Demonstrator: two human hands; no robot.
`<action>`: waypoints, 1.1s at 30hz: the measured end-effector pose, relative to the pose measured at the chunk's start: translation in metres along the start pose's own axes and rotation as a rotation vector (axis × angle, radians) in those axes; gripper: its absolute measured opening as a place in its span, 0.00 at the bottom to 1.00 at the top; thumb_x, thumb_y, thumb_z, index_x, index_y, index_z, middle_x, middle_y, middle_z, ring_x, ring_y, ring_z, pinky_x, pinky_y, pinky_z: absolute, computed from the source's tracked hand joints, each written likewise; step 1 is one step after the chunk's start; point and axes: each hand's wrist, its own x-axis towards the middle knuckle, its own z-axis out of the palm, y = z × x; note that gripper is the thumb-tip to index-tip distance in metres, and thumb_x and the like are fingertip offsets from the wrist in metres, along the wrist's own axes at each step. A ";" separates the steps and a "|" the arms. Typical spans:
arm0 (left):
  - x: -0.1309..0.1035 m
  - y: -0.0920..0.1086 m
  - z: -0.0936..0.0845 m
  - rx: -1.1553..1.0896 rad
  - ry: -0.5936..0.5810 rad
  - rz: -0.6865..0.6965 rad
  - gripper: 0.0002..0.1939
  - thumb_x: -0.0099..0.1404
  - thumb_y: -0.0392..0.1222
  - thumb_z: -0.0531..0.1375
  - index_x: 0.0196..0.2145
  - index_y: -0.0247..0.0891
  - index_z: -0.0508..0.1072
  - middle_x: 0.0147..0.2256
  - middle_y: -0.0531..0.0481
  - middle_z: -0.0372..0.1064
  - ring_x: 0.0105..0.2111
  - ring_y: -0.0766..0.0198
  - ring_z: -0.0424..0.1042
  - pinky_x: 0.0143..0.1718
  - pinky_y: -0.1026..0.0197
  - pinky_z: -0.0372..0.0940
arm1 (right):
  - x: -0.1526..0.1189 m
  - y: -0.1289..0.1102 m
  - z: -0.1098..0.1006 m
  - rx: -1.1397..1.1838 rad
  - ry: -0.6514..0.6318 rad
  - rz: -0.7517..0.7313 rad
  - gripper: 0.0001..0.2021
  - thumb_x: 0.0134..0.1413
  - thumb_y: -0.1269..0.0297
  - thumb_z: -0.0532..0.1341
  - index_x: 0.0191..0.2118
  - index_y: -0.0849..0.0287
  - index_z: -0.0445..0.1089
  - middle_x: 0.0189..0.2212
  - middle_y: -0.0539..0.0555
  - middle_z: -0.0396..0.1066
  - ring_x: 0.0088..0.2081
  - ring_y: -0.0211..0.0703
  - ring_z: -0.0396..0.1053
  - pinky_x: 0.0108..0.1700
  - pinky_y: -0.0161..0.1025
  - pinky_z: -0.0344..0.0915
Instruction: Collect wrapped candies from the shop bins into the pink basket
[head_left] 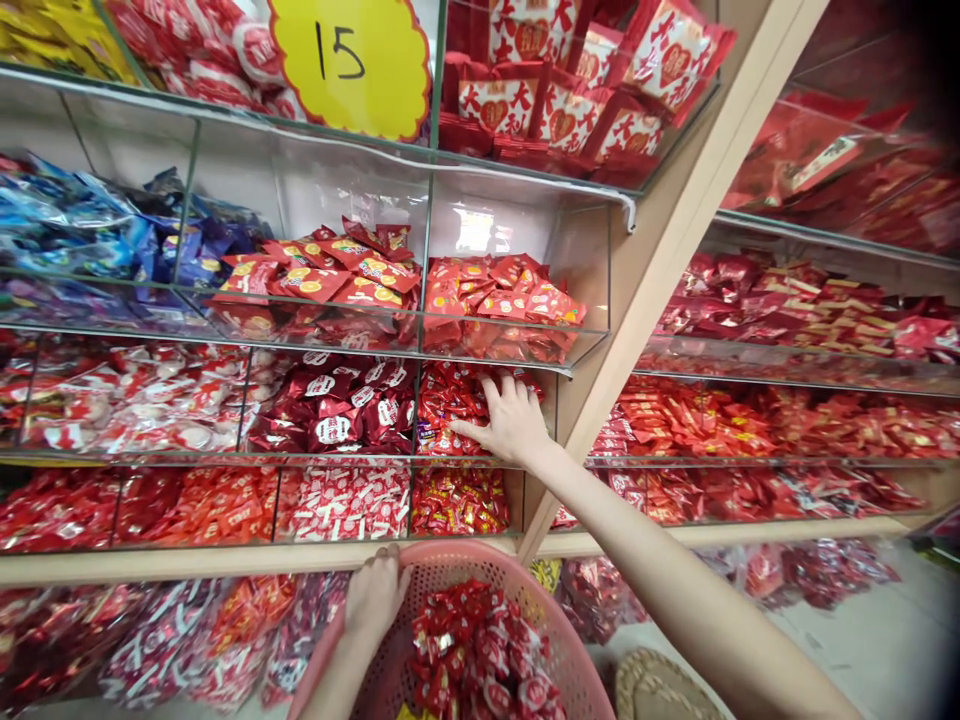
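Grip of right hand [514, 420]: fingers spread and slightly bent, thumb held well apart from the index finger. Held over small red-wrapped candies [446, 390] in a compartment of the shelf [187, 568]; the candies are seen under the fingers and just left of the grip. Contact with a candy, or a pinch, can't be told at the fingertips.

Grip of left hand [375, 598]: fingers curled over the rim of a pink basket [574, 640], so the rim is held. Basket is placed directly below the right grip and to the right of the left one. A heap of red-wrapped sweets [487, 650] is contained in it.

Around the right grip: dark-red packets [337, 405] with white labels are kept to its left, past a clear divider [415, 410]. Red packets with orange print [502, 300] are held in a clear tray above. Red-and-yellow sweets [457, 500] are stocked just below. A wooden post [667, 230] is set to its right, partly covered by the forearm. Yellow sign [352, 65] marked "15" is mounted well above, to the left.
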 end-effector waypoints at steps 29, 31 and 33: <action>-0.001 0.002 -0.003 0.013 -0.006 -0.005 0.21 0.65 0.47 0.43 0.48 0.32 0.63 0.42 0.37 0.68 0.40 0.56 0.71 0.37 0.58 0.64 | 0.006 -0.015 0.004 0.036 -0.226 -0.056 0.42 0.42 0.37 0.55 0.60 0.57 0.49 0.57 0.66 0.51 0.57 0.63 0.49 0.54 0.63 0.42; 0.000 0.002 -0.002 0.010 -0.004 -0.003 0.21 0.65 0.47 0.43 0.48 0.32 0.63 0.42 0.38 0.69 0.39 0.56 0.71 0.36 0.58 0.64 | 0.005 -0.018 0.006 0.026 -0.209 -0.037 0.43 0.42 0.35 0.54 0.60 0.58 0.50 0.57 0.66 0.51 0.57 0.64 0.48 0.54 0.64 0.42; 0.000 0.002 -0.002 0.006 -0.002 0.000 0.21 0.65 0.46 0.43 0.48 0.32 0.63 0.41 0.38 0.69 0.39 0.56 0.71 0.36 0.57 0.64 | 0.006 -0.019 0.007 0.008 -0.201 -0.031 0.42 0.43 0.36 0.54 0.59 0.59 0.51 0.57 0.67 0.51 0.57 0.64 0.48 0.53 0.64 0.42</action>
